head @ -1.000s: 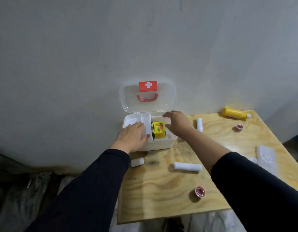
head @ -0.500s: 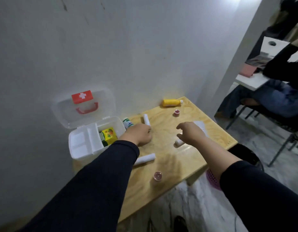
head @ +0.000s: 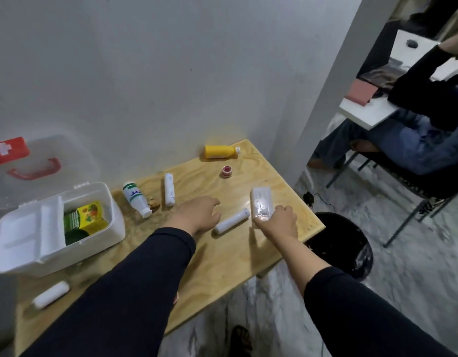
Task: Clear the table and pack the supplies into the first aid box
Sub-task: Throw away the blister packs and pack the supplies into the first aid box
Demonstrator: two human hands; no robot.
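Right hand (head: 278, 224) clamped on clear packet (head: 261, 205) near table's (head: 222, 261) right edge; left hand (head: 198, 215) loosely open, empty, beside bandage roll (head: 231, 221). First aid box (head: 55, 228) open, far left.

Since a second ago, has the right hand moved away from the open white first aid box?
Yes. The right hand has left the open white first aid box and gone rightward along the plywood table, now gripping the clear plastic packet near its right edge.
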